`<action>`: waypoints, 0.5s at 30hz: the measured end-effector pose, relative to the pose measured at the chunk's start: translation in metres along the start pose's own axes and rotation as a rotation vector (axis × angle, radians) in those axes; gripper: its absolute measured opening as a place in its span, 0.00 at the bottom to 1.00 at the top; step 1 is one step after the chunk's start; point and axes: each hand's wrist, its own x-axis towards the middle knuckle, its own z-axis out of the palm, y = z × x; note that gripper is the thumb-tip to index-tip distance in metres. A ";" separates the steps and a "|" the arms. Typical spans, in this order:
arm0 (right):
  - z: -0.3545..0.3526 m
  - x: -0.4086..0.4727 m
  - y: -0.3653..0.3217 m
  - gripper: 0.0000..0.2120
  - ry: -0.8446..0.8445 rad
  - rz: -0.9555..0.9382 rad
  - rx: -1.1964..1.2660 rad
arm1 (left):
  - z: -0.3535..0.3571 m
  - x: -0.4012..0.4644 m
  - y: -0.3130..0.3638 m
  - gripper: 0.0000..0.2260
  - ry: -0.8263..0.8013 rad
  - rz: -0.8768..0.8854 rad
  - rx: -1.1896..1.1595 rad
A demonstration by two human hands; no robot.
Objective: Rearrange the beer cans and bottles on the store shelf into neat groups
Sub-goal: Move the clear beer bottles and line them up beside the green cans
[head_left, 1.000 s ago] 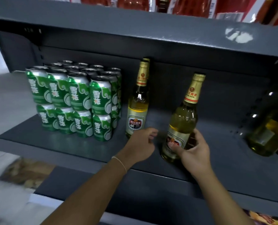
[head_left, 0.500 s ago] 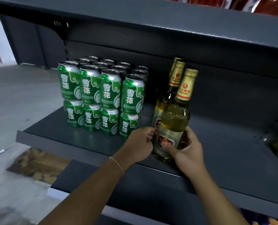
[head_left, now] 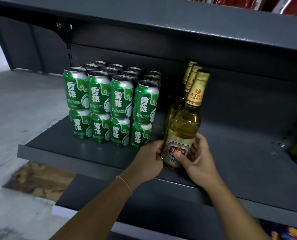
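Bottle (head_left: 180,135) — standing at the shelf (head_left: 85,151) front, just right of the cans (head_left: 109,104), heading a row of bottles. Right hand (head_left: 198,161) is gripping its label; left hand (head_left: 149,161) is touching its side, hold unclear. Step: lining up bottles. Next — squaring it, then releasing.

Single head-worn view, forward and down, close on the dark shelf (head_left: 85,151) from above.
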 end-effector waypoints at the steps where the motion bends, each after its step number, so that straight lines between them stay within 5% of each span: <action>1: -0.001 -0.002 0.001 0.33 0.004 -0.006 -0.023 | 0.001 0.000 0.000 0.27 0.008 0.000 -0.006; 15: 0.005 -0.008 0.015 0.35 0.052 0.082 -0.094 | 0.004 0.004 -0.003 0.26 0.025 0.031 -0.061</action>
